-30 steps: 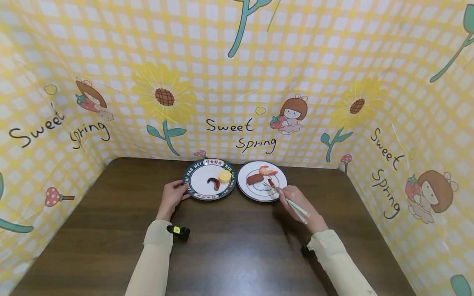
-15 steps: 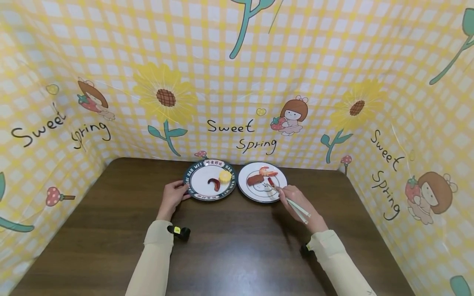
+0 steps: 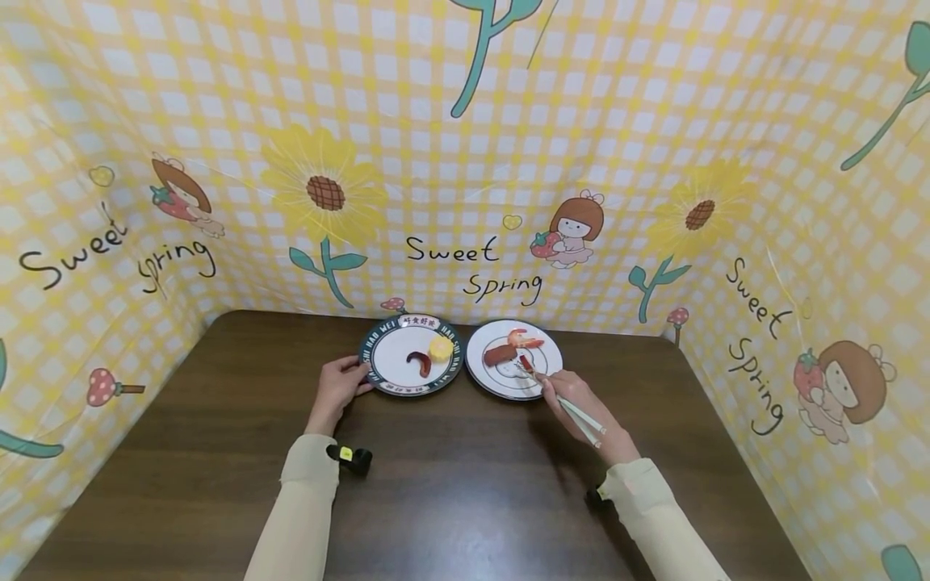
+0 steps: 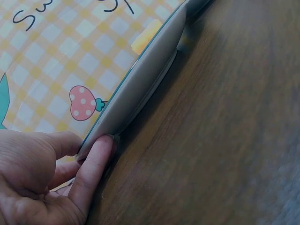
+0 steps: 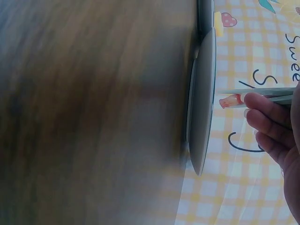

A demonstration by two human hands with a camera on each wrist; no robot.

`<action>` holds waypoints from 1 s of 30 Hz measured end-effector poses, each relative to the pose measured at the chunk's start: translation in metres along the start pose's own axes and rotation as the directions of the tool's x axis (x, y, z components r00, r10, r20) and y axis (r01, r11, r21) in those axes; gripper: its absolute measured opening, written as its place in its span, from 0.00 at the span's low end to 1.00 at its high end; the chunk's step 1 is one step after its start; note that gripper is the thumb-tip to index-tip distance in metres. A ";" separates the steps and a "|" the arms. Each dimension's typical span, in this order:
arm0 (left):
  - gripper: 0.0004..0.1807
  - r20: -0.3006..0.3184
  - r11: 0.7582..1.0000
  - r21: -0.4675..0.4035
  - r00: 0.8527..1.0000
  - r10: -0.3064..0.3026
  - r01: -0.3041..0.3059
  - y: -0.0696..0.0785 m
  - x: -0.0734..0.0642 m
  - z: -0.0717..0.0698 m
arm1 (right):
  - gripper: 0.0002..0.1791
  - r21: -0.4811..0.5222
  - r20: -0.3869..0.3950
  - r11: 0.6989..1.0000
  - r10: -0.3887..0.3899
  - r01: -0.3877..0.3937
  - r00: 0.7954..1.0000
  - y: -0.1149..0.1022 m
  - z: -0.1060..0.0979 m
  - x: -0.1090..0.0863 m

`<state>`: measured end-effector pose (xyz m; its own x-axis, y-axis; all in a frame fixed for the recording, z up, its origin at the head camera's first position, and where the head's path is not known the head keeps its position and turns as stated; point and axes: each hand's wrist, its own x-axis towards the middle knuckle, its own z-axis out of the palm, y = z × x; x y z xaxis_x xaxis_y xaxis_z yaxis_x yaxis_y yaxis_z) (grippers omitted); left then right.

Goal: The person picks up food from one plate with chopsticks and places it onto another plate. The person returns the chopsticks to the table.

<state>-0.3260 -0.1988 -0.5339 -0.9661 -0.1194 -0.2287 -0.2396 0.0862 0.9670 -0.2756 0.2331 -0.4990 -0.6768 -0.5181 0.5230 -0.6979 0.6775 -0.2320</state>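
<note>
My left hand (image 3: pixel 340 393) holds the near-left rim of a green-rimmed plate (image 3: pixel 385 379), thumb and fingers on either side of the edge in the left wrist view. On that plate lie a dark curved sausage-like piece (image 3: pixel 421 365) and a yellow round piece (image 3: pixel 440 349). Pale green chopsticks (image 3: pixel 583 420) are gripped in my right hand (image 3: pixel 577 403), pointing down-left over a white plate (image 3: pixel 475 373). At their tips is a small dark red piece (image 3: pixel 526 363); whether they pinch it is too small to tell. A brown block (image 3: pixel 500 355) and a shrimp (image 3: pixel 525 339) also lie there.
Both plates stand side by side near the back of the dark wooden table (image 3: pixel 436 484). Close behind them, a yellow checked cloth (image 3: pixel 465 186) with printed flowers and figures rises, and it also encloses both sides.
My right hand has shifted slightly left, and the chopsticks with it. The small red piece at their tips has moved a little left and nearer. My left hand stays at the plate's rim.
</note>
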 end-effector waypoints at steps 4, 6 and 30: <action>0.30 0.001 1.000 0.000 1.000 -0.001 0.001 0.001 0.000 -0.001 | 0.13 0.015 0.028 1.000 0.027 -0.027 0.999 -0.004 -0.001 0.002; 0.30 0.003 1.000 -0.002 1.000 -0.003 0.004 0.000 0.000 -0.001 | 0.12 0.023 0.040 0.999 0.032 -0.033 0.999 -0.006 -0.002 0.003; 0.30 -0.005 1.000 -0.020 1.000 -0.004 0.004 -0.001 0.002 0.001 | 0.08 0.046 0.031 0.997 -0.069 0.068 0.997 -0.025 0.000 0.017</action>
<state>-0.3277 -0.1983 -0.5357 -0.9646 -0.1243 -0.2325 -0.2418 0.0654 0.9681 -0.2699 0.2077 -0.4842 -0.6338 -0.5799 0.5119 -0.7524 0.6159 -0.2338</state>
